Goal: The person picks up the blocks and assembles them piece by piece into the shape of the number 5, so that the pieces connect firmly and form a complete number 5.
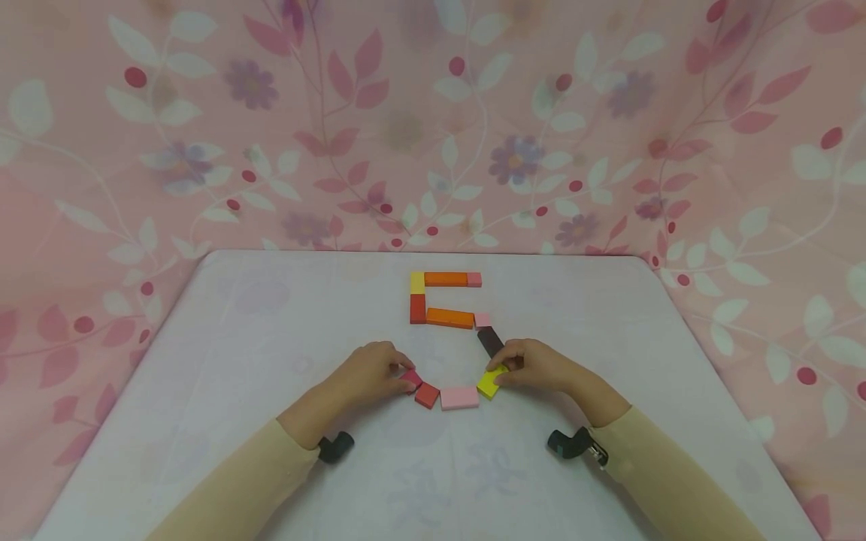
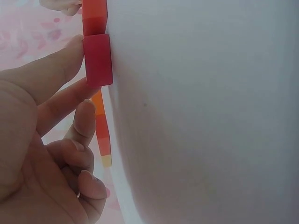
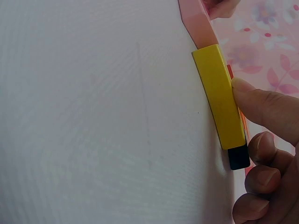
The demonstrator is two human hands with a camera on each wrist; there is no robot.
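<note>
My left hand (image 1: 370, 374) pinches a small crimson block (image 1: 410, 379) between thumb and index finger; the left wrist view shows the same crimson block (image 2: 98, 60) with fingertips at its two ends. Beside it lies a red block (image 1: 427, 395). A long pink block (image 1: 459, 398) sits at the bottom of the curve. On the other side, my right hand (image 1: 537, 364) pinches a yellow block (image 1: 491, 383), its thumb against the block's side. Seen from the right wrist, the yellow block (image 3: 218, 95) lines up between pink and black blocks. The black block (image 1: 490, 342) is partly covered by the right fingers.
Farther back, orange blocks (image 1: 446, 279), a pale yellow block (image 1: 417, 283), a dark red block (image 1: 417, 309) and small pink blocks (image 1: 482, 320) continue the line. All lie on a white cloth-covered table (image 1: 271, 330). A pink floral curtain (image 1: 433, 128) hangs behind.
</note>
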